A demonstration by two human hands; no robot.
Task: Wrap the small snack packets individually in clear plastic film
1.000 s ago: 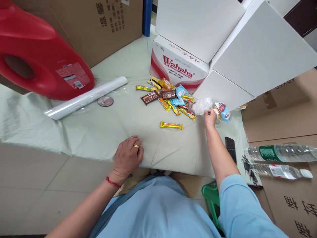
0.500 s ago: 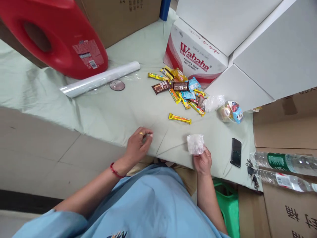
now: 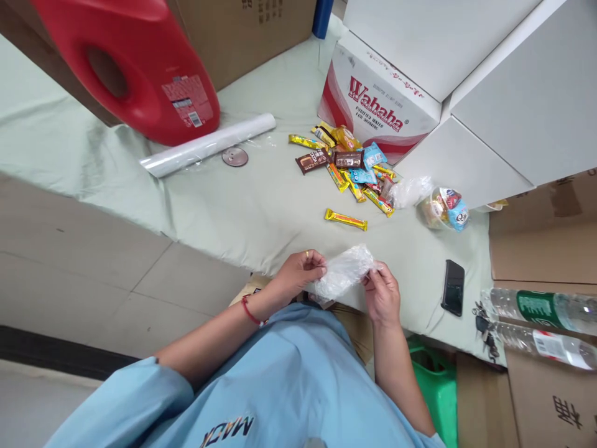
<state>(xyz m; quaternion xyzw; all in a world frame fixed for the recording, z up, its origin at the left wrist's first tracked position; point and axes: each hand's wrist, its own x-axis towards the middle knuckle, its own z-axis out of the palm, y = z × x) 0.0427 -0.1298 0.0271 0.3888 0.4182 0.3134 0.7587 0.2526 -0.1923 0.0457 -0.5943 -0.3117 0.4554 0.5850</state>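
Note:
A crinkled clear plastic bag point(image 3: 346, 271) is stretched between my two hands over the table's front edge. My left hand point(image 3: 301, 271) pinches its left end. Its right end is gripped by the fingers of my right hand point(image 3: 382, 291). Just beyond the bag lies a single yellow snack bar point(image 3: 346, 219), apart from the rest. Farther back is a heap of wrapped snacks, among them a brown cocoa packet point(image 3: 312, 161). Beside the heap are another crumpled clear plastic bag point(image 3: 411, 191) and a clear tub point(image 3: 442, 210) with colourful packets inside.
A phone point(image 3: 453, 287), some keys point(image 3: 485, 330) and two plastic bottles point(image 3: 536, 308) lie to the right. Toward the left are a red jug point(image 3: 140, 74), a white plastic roll point(image 3: 209, 144) and a round disc point(image 3: 235, 157). A Wahaha carton point(image 3: 377, 99) stands behind the snacks.
My left hand has moved right and taken hold of the bag, which was bunched up in my right hand alone. The bag is now spread wider. The view has shifted slightly.

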